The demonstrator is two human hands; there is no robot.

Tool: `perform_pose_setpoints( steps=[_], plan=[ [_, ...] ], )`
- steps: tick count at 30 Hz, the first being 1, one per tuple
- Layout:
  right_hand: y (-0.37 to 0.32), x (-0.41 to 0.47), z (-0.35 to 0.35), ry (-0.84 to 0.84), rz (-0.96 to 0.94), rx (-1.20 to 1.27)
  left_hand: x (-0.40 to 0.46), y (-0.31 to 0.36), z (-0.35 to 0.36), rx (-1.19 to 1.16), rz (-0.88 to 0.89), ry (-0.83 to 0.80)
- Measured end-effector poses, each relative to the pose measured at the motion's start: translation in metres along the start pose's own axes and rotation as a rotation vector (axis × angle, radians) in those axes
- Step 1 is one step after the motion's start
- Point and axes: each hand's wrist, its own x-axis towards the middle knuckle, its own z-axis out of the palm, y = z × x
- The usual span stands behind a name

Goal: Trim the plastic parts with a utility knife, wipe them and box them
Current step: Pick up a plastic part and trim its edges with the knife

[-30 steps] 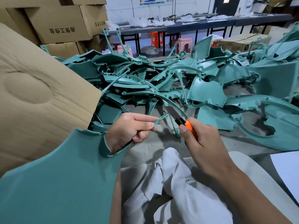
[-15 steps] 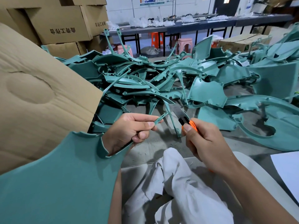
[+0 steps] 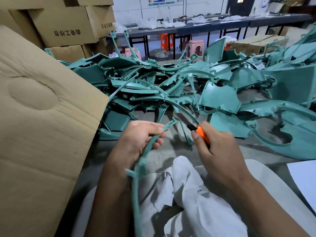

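Fingers [image 3: 153, 130] of the left hand [image 3: 136, 141] curl round a thin, curved green plastic strip [image 3: 147, 151] low in the middle, its notched tip poking out past them, while the right hand [image 3: 217, 147] wraps an orange utility knife [image 3: 201, 133] just beside that tip, apart from it. A rumpled white cloth [image 3: 193, 194] lies under both wrists, hiding the strip's lower run, which is also blurred. Beyond sprawls a heap of green parts [image 3: 153, 86]; a cardboard flap [image 3: 42, 125] blocks the left, with stacked boxes [image 3: 65, 23] behind.
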Motion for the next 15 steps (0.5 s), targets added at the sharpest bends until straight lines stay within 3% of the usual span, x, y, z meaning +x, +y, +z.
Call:
perform_pose_setpoints(
  steps=[7,15],
  plan=[
    [-0.008,0.0,0.006,-0.005,-0.039,-0.191,0.003,-0.004,0.018,-0.065,-0.096,0.078],
    [-0.01,0.0,0.008,-0.02,-0.035,-0.263,0.006,-0.006,0.012,-0.135,-0.184,0.051]
  ],
)
